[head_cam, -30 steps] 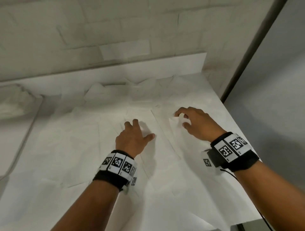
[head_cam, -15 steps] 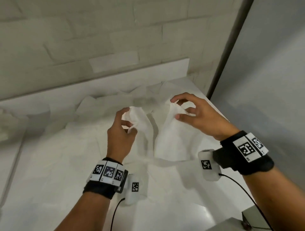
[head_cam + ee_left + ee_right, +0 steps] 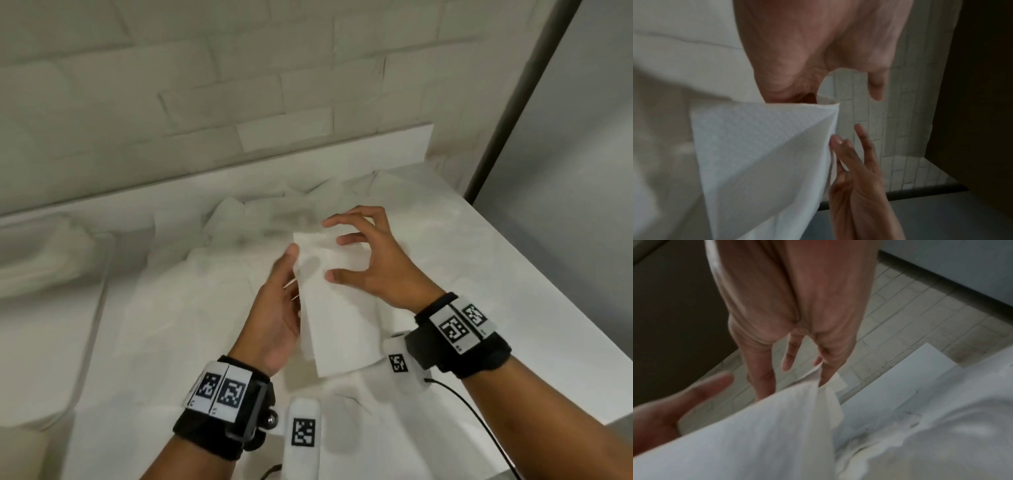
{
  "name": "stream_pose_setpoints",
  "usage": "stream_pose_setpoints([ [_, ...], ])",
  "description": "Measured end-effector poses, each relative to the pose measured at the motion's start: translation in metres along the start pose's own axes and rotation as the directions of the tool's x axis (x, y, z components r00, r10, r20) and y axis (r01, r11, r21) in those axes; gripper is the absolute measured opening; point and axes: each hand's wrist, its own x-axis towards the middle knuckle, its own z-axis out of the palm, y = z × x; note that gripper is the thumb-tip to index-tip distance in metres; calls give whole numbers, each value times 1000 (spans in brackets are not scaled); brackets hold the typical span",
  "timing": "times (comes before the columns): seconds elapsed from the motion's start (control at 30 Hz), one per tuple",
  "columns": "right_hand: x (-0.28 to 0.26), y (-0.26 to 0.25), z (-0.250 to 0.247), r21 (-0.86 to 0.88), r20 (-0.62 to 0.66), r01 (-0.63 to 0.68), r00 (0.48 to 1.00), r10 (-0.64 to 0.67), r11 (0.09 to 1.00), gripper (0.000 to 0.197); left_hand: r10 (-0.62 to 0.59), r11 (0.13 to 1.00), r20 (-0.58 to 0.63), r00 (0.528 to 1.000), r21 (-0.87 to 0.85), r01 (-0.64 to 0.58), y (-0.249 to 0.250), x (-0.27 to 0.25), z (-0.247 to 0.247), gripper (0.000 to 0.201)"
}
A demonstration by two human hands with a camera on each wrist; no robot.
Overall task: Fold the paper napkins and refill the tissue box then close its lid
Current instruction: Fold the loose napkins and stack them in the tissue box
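Observation:
A white paper napkin (image 3: pixel 337 325), folded into a narrow upright strip, hangs in the air above the table between both hands. My left hand (image 3: pixel 279 308) is palm-up at its left edge, thumb along the edge and fingers behind the paper, showing through as shadows. My right hand (image 3: pixel 363 260) holds the top right part, thumb on the front face and fingers curled over the top edge. The left wrist view shows the embossed napkin (image 3: pixel 760 154) under my palm. In the right wrist view the napkin (image 3: pixel 760 431) is pinched at its upper corner.
Loose, crumpled napkins (image 3: pixel 270 212) lie spread over the white table (image 3: pixel 507 274), whose right edge drops off nearby. A pale blurred container shape (image 3: pixel 48 274) sits at the far left. A white ledge (image 3: pixel 329 154) and a brick wall stand behind. A cable (image 3: pixel 479 421) trails from my right wrist.
Both hands lifted the napkin off the table by two corners and brought them together. It now hangs folded into one narrow strip between my hands.

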Motion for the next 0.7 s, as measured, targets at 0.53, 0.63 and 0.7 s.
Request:
stream_pose_setpoints([
  [0.53, -7, 58, -27, -644, 76, -338, 864, 497, 687, 25, 45, 998, -512, 858, -10, -58, -22, -15, -45, 10],
  [0.63, -5, 34, -50, -342, 197, -246, 925, 325, 907, 4, 42, 998, -541, 840, -25, -66, -35, -27, -37, 19],
  [0.7, -3, 14, -65, 3, 269, -235, 937, 225, 972, 17, 36, 996, -559, 828, -43, -73, -43, -31, -29, 24],
])
